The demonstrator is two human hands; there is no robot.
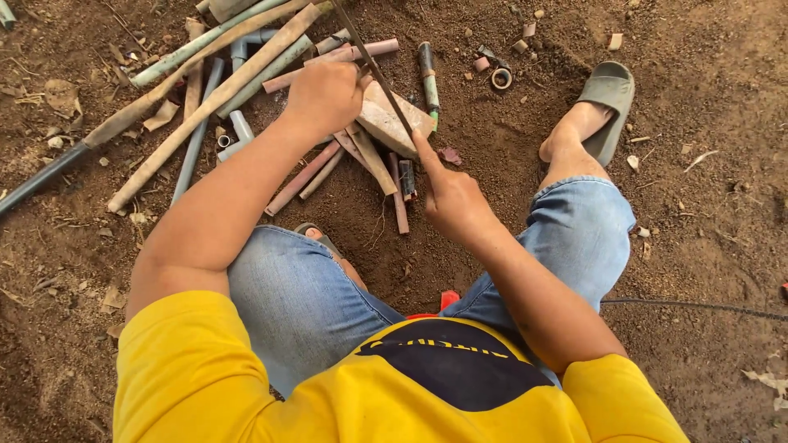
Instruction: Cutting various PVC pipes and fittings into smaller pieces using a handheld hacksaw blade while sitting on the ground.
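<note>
I squat on bare soil. My left hand (324, 94) is closed on the upper part of a thin dark blade or rod (386, 82) that slants down to the right across a pale wooden block (386, 121). My right hand (450, 197) is closed on the lower end of that same rod, forefinger stretched along it and touching the block's right edge. The block lies on a heap of short brownish pipe pieces (373, 160).
Long grey and muddy pipes (205, 102) lie fanned out at upper left. A green-tipped short pipe (428, 74) and small pipe rings (501, 79) sit beyond the block. My right foot in a grey sandal (609, 98) rests at right. A thin black cable (698, 307) crosses the soil.
</note>
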